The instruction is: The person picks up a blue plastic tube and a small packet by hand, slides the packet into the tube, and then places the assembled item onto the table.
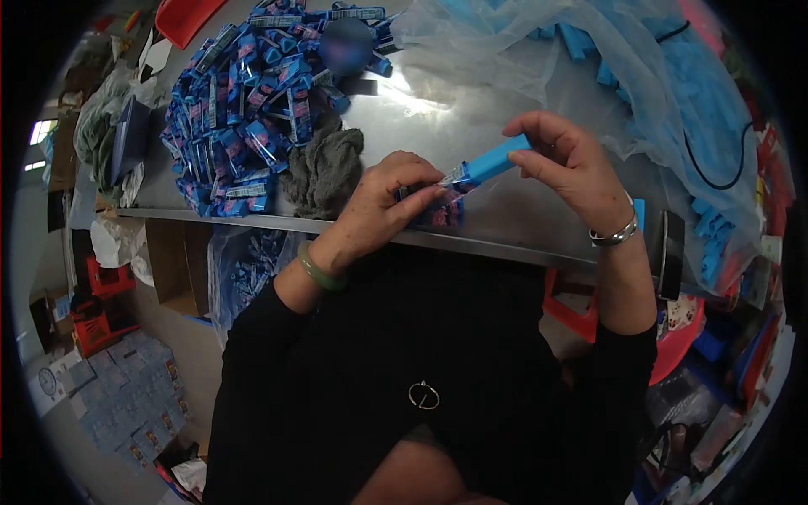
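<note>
My right hand (566,164) pinches a light-blue rectangular block (498,162) at its far end, between thumb and fingers. The block's other end meets the opening of a small printed blue wrapper (459,178). Closed on that wrapper, my left hand (394,198) grips it between thumb and forefinger, close over the table's front edge. Beneath the fingers, more of the blue and pink printed packaging (444,212) shows, partly hidden by the left hand. Left of this hand lies a crumpled grey cloth (324,172).
A large heap of blue printed packets (227,109) covers the left of the metal table (404,114). A clear plastic bag (522,63) with light-blue blocks (581,42) spreads across the right. A dark phone-like object (671,255) stands by the right edge. Below hangs another bag of packets (252,269).
</note>
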A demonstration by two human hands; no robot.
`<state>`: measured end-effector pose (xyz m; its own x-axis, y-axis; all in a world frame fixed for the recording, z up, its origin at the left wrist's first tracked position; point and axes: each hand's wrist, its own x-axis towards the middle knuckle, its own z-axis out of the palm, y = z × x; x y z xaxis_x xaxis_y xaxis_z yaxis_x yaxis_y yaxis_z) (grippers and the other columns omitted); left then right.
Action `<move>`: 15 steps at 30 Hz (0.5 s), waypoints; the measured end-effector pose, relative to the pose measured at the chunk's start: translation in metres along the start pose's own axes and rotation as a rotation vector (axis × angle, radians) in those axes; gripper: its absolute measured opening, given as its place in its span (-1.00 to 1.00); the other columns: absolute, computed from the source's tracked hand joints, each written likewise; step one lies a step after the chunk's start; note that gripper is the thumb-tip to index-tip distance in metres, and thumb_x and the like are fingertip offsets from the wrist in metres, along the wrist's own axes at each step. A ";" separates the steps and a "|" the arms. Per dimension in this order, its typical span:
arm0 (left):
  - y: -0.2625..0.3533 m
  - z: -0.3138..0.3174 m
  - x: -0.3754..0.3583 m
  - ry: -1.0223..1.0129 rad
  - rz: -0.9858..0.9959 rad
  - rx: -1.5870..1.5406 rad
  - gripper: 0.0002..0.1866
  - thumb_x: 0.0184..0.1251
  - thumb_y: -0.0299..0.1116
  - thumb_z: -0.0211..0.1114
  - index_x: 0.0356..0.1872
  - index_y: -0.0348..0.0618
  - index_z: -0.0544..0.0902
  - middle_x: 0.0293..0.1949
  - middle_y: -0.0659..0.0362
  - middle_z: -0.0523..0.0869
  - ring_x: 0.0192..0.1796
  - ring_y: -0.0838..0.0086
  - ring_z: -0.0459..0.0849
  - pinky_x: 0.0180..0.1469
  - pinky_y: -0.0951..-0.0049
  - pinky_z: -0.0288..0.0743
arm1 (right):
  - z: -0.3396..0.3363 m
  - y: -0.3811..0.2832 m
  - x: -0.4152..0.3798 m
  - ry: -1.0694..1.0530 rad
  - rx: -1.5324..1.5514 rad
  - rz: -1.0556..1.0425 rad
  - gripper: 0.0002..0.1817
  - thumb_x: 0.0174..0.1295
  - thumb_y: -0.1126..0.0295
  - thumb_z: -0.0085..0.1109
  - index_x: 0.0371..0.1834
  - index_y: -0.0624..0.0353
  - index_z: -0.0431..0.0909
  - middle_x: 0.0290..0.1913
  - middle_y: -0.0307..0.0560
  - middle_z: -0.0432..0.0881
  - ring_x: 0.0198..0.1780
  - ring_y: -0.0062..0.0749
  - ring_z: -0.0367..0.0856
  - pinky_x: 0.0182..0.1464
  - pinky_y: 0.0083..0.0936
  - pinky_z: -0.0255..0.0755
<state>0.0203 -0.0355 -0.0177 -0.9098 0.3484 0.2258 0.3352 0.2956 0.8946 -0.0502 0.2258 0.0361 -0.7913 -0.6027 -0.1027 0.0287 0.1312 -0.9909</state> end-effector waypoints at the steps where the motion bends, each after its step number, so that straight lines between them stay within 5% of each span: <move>1: 0.002 0.002 -0.001 -0.016 -0.081 -0.058 -0.80 0.24 -0.48 0.36 -0.12 -0.23 0.67 -0.23 0.15 0.69 -0.19 0.46 0.63 -0.14 0.46 0.50 | 0.004 -0.001 0.000 0.022 -0.013 -0.017 -0.76 0.26 0.37 0.30 -0.06 0.18 0.58 -0.27 -0.34 0.57 -0.30 -0.75 0.49 -0.25 -0.76 0.43; 6: 0.016 0.013 0.000 -0.029 -0.335 -0.465 -0.76 0.30 -0.44 0.35 -0.04 -0.28 0.64 -0.20 0.21 0.72 -0.15 0.60 0.66 -0.08 0.57 0.54 | 0.029 0.000 -0.001 0.078 -0.056 -0.088 -0.79 0.22 0.39 0.34 -0.17 0.20 0.55 -0.31 -0.34 0.55 -0.31 -0.75 0.48 -0.29 -0.78 0.38; 15: 0.013 0.007 -0.002 -0.113 -0.544 -0.862 -0.73 0.41 -0.31 0.26 0.02 -0.22 0.63 -0.20 0.24 0.72 -0.16 0.65 0.67 -0.04 0.62 0.54 | 0.025 0.015 0.000 0.068 0.111 -0.158 -0.68 0.34 0.39 0.17 0.13 0.20 0.54 -0.03 -0.15 0.63 -0.16 -0.58 0.56 -0.04 -0.61 0.48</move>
<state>0.0284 -0.0257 -0.0093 -0.8428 0.4529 -0.2909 -0.4463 -0.2859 0.8480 -0.0343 0.2083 0.0190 -0.8306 -0.5540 0.0570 -0.0346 -0.0509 -0.9981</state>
